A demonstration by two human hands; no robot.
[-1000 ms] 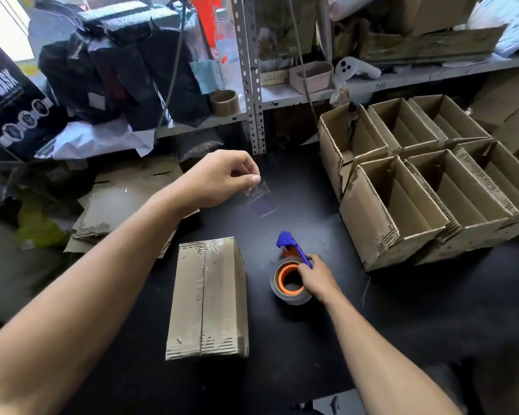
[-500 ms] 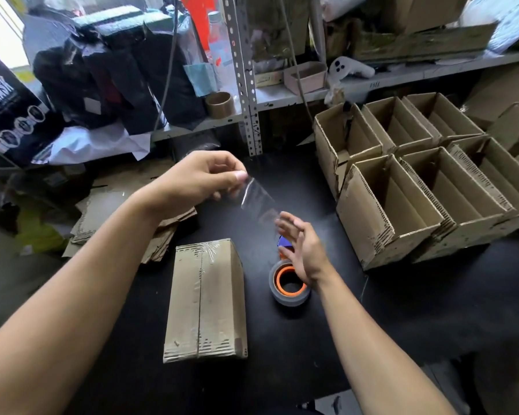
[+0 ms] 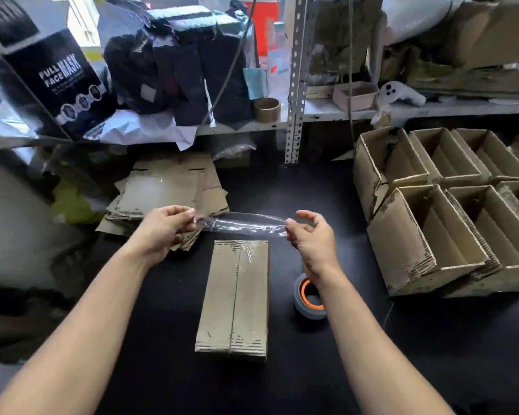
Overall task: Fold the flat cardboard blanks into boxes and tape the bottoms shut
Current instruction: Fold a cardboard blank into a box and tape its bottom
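The right hand (image 3: 310,235), which was resting on the tape roll (image 3: 309,296) a moment ago, is now pinching one end of a clear tape strip (image 3: 243,224) while the left hand (image 3: 165,227) is pinching the other end, stretching it just behind the upturned cardboard box (image 3: 234,298) on the desk (image 3: 372,339). I judge the strip is being readied for the box's bottom seam. To the right of this box, the finished open boxes (image 3: 432,235) are standing empty, as far as I can see.

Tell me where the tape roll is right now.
In the head view, the tape roll sits on the black table, right of the box and partly hidden under the right forearm.
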